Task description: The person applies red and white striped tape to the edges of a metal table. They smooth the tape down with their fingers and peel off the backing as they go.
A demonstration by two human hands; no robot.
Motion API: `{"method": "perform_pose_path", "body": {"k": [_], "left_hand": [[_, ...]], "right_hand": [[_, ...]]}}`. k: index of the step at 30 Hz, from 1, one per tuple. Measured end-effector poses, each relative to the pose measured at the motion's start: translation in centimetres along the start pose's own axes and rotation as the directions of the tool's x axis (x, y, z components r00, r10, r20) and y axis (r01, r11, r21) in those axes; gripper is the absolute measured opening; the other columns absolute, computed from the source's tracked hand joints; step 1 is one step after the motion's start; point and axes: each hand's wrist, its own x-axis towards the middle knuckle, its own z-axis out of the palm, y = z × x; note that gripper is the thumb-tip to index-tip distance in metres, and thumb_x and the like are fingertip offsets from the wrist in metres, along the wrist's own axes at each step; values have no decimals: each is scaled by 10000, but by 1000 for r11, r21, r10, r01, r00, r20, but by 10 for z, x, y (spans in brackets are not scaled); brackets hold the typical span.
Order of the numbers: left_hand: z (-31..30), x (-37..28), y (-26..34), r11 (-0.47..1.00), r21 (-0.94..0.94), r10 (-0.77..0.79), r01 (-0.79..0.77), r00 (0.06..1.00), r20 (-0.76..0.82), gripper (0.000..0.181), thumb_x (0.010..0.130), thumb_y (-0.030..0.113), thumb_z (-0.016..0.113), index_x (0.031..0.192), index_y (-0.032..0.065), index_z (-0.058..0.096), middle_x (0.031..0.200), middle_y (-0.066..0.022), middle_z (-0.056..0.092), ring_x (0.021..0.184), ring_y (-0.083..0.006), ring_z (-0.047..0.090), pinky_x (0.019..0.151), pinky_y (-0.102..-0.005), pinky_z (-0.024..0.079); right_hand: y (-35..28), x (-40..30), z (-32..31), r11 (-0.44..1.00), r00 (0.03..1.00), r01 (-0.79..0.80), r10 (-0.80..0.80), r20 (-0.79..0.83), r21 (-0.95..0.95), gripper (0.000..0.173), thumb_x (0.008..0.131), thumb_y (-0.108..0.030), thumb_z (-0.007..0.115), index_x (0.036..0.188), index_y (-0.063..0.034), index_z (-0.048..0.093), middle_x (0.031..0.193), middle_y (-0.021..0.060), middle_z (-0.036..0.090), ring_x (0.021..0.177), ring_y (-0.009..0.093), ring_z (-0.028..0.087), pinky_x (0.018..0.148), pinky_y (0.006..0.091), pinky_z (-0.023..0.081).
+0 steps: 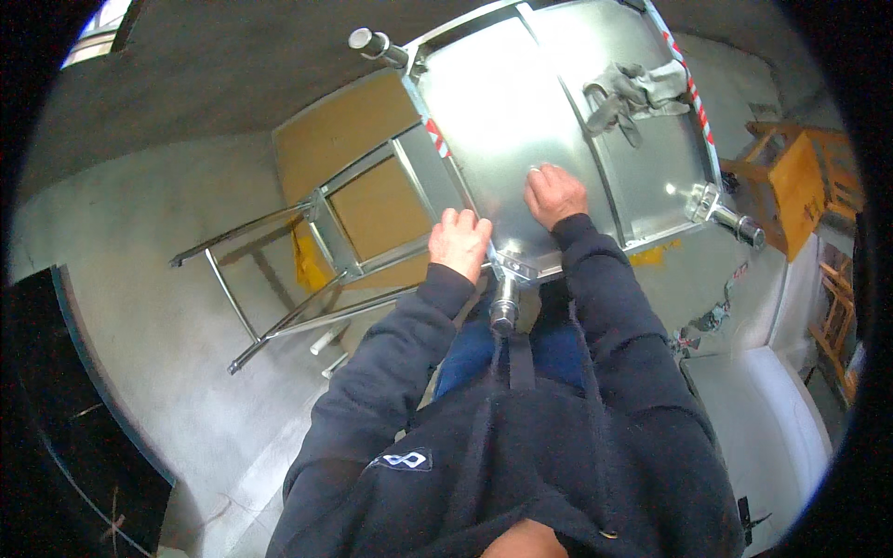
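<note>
Before me lies a stainless steel table or cart panel [509,104], its underside or inner face up, with a cross rib and short round metal feet at its corners. My left hand [460,240] rests at its left rim with the fingers curled over the edge. My right hand [556,194] is on the bare sheet metal, fingers bent; whether it holds something small cannot be told. One metal foot [504,310] points towards me between my forearms. Grey work gloves [635,97] lie across the rib, right of and beyond my right hand.
On the left, a tubular metal frame [328,268] with legs stands beside a brown board [349,118]. Wooden furniture [799,188] is at the right. A black mat or panel [77,418] lies at the far left. A white rounded object [760,418] sits at the lower right.
</note>
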Motion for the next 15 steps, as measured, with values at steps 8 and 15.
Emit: {"method": "perform_pose_path", "body": {"k": [8, 15], "left_hand": [[9, 0, -6, 846, -429, -248, 316, 946, 207, 103, 726, 139, 673, 748, 78, 593, 838, -90, 521, 907, -292, 515, 782, -390, 432], [8, -10, -3, 855, -442, -208, 271, 960, 185, 89, 745, 116, 649, 791, 68, 589, 912, -104, 523, 950, -305, 506, 784, -419, 445]], "right_hand": [[1, 0, -1, 1000, 1000, -13, 13, -23, 0, 144, 694, -129, 636, 749, -122, 502, 717, 39, 511, 680, 214, 578, 568, 347, 483], [-1, 1, -5, 1000, 1000, -18, 19, -21, 14, 133, 693, -110, 631, 747, -113, 509, 714, 50, 503, 657, 219, 571, 555, 348, 479]]}}
